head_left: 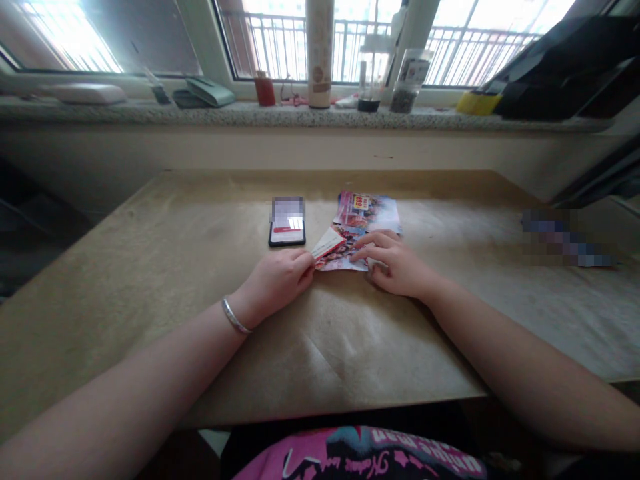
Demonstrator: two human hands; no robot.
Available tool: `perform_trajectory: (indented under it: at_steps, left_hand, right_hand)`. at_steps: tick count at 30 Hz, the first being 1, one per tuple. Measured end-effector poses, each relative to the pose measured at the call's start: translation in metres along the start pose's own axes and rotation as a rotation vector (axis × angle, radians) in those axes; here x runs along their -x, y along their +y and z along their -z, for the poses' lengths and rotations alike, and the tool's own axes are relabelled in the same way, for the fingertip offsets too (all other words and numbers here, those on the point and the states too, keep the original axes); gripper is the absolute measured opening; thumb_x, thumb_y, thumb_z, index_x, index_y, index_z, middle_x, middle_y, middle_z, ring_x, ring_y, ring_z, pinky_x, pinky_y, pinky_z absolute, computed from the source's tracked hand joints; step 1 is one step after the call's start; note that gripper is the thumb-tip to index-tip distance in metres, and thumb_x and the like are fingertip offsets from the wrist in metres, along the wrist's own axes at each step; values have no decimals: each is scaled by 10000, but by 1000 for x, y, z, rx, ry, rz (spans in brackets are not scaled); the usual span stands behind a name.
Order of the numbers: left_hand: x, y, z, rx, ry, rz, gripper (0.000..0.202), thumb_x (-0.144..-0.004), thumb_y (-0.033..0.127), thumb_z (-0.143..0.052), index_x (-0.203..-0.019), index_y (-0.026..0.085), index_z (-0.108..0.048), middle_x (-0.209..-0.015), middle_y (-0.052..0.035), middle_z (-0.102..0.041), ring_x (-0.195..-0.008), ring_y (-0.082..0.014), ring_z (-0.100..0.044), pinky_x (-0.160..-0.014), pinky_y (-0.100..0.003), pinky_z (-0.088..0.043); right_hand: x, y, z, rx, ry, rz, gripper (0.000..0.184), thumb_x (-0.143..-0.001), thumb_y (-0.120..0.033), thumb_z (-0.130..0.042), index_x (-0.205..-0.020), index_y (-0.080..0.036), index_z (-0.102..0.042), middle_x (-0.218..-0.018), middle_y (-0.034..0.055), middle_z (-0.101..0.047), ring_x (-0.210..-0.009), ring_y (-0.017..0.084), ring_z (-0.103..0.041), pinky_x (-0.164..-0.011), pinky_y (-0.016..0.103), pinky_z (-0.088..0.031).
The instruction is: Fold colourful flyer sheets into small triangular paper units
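A colourful printed paper leaflet lies on the brown table in front of me. My left hand, with a silver bangle on the wrist, pinches the leaflet's near left corner, which is lifted and folded over so its white underside shows. My right hand rests on the leaflet's near edge, fingers stretched and pressing the paper flat. A black phone with a lit screen lies just left of the leaflet.
A stone windowsill behind the table holds a tall cylinder, a red cup, jars and a grey case. A dark object leans at the far right. A blurred item lies on the table's right side.
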State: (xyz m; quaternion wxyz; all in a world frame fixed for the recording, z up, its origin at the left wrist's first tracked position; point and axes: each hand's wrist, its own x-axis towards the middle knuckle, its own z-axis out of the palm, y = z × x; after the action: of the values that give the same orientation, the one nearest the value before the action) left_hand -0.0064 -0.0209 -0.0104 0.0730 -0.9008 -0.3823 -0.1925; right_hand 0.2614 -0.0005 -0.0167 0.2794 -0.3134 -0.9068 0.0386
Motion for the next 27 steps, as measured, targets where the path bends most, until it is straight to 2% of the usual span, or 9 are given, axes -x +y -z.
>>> perform_trajectory:
  at_steps: [3, 8, 12, 15, 22, 27]
  left_hand:
    - [0, 0, -1, 21, -15, -6, 189, -891, 200, -451, -867, 136, -627, -829, -72, -650, -757, -175, -614, -673, -275, -491]
    - [-1, 0, -1, 51, -42, -29, 198, -879, 172, -450, -933, 151, -639, -911, -76, -669, -818, -184, -606, -733, -302, -505]
    - [0, 1, 0, 56, -114, -117, 319, -891, 178, -451, -1161, 212, -618, -1185, -44, -644, -974, -203, -563, -880, -352, -483]
    - [1, 2, 1, 40, -183, -168, 374, -912, 243, -457, -1267, 250, -574, -1322, -18, -574, -1036, -222, -521, -961, -399, -438]
    - [2, 1, 2, 71, -272, -144, 435, -953, 330, -415, -1365, 217, -494, -1408, -27, -504, -1174, -243, -467, -1057, -426, -371]
    - [2, -4, 1, 171, -285, -146, 418, -946, 296, -425, -1341, 189, -512, -1358, -62, -543, -1221, -217, -478, -1079, -392, -379]
  right_hand:
    - [-1, 0, 1, -12, -33, 43, 403, -721, -116, -559, -1080, -264, -667, -1212, 49, -629, -1211, 259, -486, -1047, 473, -391]
    - [-3, 3, -2, -39, -110, 82, 278, -826, -172, -560, -1052, -260, -694, -1123, 19, -702, -1205, 246, -516, -1038, 450, -418]
    - [-3, 3, -6, -92, -93, 101, 195, -892, -274, -554, -977, -262, -729, -1042, 20, -731, -1104, 214, -587, -983, 404, -470]
    - [-3, 2, -6, -117, -121, 88, 203, -903, -267, -538, -964, -252, -732, -1059, 33, -726, -1026, 194, -630, -931, 379, -495]
    - [-4, -2, 2, -115, -186, -3, 215, -898, -219, -500, -916, -178, -710, -945, 92, -727, -891, 191, -650, -822, 324, -489]
    - [-2, 3, 14, -85, -273, -92, 243, -897, -251, -462, -861, -172, -688, -830, 86, -693, -776, 183, -610, -714, 289, -441]
